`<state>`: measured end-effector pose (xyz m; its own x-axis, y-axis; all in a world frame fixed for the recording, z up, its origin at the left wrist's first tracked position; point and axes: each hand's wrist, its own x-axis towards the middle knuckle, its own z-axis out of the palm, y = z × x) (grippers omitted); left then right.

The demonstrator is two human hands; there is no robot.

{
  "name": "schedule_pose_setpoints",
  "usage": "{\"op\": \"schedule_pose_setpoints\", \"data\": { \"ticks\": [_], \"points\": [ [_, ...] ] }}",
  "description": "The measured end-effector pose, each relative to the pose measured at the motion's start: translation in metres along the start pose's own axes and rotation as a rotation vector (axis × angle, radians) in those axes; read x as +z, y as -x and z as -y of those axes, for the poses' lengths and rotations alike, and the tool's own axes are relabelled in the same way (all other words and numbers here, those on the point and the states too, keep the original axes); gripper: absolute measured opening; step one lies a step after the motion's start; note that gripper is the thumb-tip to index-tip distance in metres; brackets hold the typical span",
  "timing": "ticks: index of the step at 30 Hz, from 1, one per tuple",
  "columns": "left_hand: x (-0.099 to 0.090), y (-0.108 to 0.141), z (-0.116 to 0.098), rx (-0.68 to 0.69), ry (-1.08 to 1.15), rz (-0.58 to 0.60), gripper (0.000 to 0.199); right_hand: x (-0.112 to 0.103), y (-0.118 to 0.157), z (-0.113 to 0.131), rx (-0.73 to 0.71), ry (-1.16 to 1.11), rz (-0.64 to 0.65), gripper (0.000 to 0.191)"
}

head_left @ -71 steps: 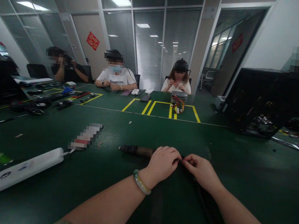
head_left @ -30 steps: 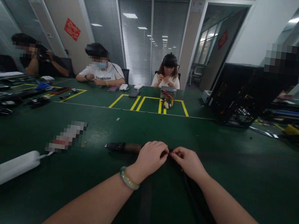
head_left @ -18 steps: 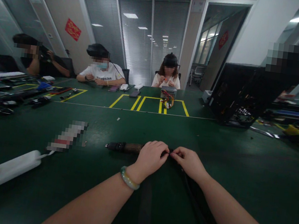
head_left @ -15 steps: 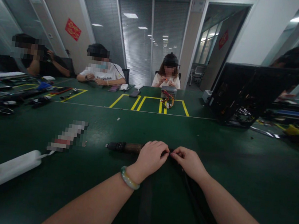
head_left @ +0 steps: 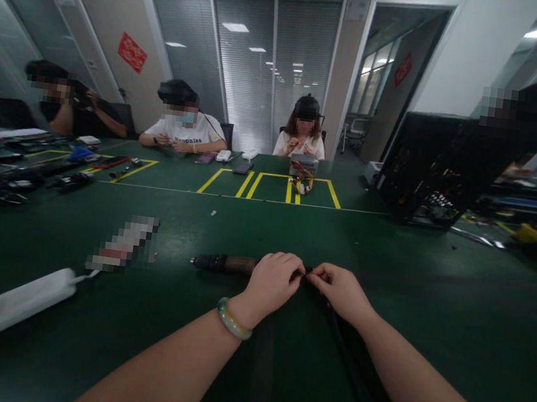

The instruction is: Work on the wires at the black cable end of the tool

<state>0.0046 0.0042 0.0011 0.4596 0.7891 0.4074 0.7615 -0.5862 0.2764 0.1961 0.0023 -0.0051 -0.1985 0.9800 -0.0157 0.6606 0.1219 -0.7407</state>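
Note:
An electric screwdriver [head_left: 239, 265] with a dark body and a metal tip lies on the green table, tip to the left. My left hand [head_left: 275, 280] is closed round its rear end and covers that part. Close beside it, my right hand [head_left: 338, 289] pinches the black cable [head_left: 340, 332] where it meets the tool's back end. The fingertips of both hands nearly touch, and the joint between them is mostly hidden. From there the cable runs under my right forearm toward the table's near edge.
A white power strip [head_left: 6, 311] lies at the left. A black computer case [head_left: 432, 163] stands at the right. Tools and parts [head_left: 19, 178] crowd the far left. A power supply with coloured wires [head_left: 305, 166] sits opposite, before a seated person [head_left: 302, 133]. Other people sit around the table.

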Motion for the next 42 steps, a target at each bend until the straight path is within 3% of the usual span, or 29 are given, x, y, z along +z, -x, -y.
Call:
{"op": "schedule_pose_setpoints", "data": {
  "ticks": [42],
  "points": [
    [-0.0008,0.0009,0.0014,0.027,0.042,-0.024,0.007,0.0007,-0.0006,-0.0024,-0.016,0.002,0.006,0.026]
  ]
}}
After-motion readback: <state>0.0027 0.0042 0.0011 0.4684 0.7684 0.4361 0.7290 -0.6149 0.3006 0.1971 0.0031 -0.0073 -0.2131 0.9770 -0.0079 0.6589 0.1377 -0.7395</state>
